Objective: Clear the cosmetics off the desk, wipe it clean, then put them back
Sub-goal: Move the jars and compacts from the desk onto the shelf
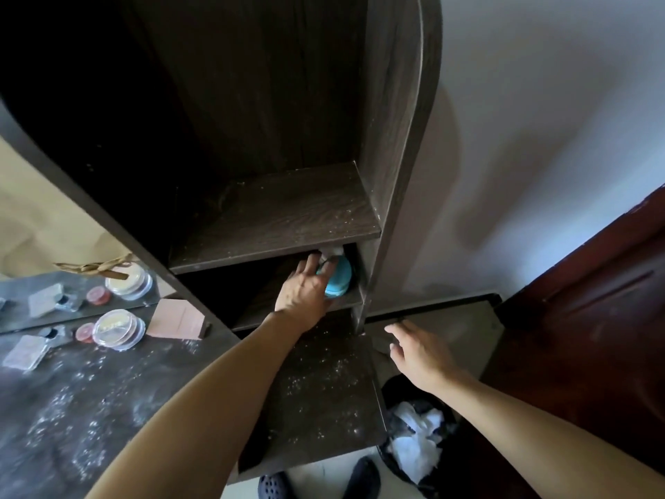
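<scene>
My left hand's fingers point(316, 268) are curled over a round turquoise container point(338, 277), gripping it inside the lower cubby of the dark wooden shelf unit point(288, 214), at the far right end of the counter point(90, 401). A bit of white sits just behind the container; I cannot tell what it is. My left hand point(302, 293) reaches in from the near side. My right hand point(419, 354) hangs open, fingers loosely spread, off the counter's right edge above a black bin point(392, 387) with white waste in it. On the far left of the dusty counter, against the mirror point(43, 225), lie a clear round jar point(118, 329), a small red pot point(85, 333), a flat clear case point(25, 352) and a pink box point(176, 320).
</scene>
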Action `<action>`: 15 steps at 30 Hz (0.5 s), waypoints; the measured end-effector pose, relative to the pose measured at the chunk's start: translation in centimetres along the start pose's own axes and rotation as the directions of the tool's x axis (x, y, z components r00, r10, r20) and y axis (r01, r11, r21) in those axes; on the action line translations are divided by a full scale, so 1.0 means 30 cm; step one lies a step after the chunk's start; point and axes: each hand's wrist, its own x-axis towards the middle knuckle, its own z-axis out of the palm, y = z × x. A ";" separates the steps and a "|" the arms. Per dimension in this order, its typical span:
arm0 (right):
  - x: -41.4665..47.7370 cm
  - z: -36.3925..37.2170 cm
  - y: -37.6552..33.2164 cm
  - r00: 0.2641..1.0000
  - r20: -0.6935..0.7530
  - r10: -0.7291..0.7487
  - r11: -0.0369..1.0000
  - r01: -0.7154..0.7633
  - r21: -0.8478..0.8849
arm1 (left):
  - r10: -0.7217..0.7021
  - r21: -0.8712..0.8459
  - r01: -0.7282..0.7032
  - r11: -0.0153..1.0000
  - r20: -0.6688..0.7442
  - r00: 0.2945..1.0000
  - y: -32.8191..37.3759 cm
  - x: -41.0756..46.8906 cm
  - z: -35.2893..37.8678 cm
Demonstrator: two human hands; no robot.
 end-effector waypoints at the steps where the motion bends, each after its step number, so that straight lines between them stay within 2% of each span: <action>1: 0.003 -0.007 -0.014 1.000 0.004 -0.016 1.000 0.016 0.001 | 0.002 -0.002 -0.002 1.000 -0.025 1.000 -0.009 -0.035 -0.008; 4: 0.025 -0.017 -0.089 0.997 0.003 -0.077 0.997 0.077 0.014 | 0.004 -0.024 -0.006 1.000 -0.086 0.996 -0.061 -0.170 -0.027; 6: 0.032 -0.007 -0.160 0.993 0.017 -0.117 0.993 0.117 0.009 | -0.032 -0.034 0.029 0.999 -0.079 0.996 -0.109 -0.279 -0.035; 10: 0.055 0.024 -0.350 0.970 0.032 -0.241 0.970 0.241 0.027 | -0.190 -0.031 0.190 0.981 -0.028 0.981 -0.240 -0.512 -0.078; 15: 0.071 0.067 -0.691 0.919 0.060 -0.389 0.920 0.384 0.075 | -0.389 -0.045 0.386 0.921 -0.095 0.916 -0.462 -0.822 -0.170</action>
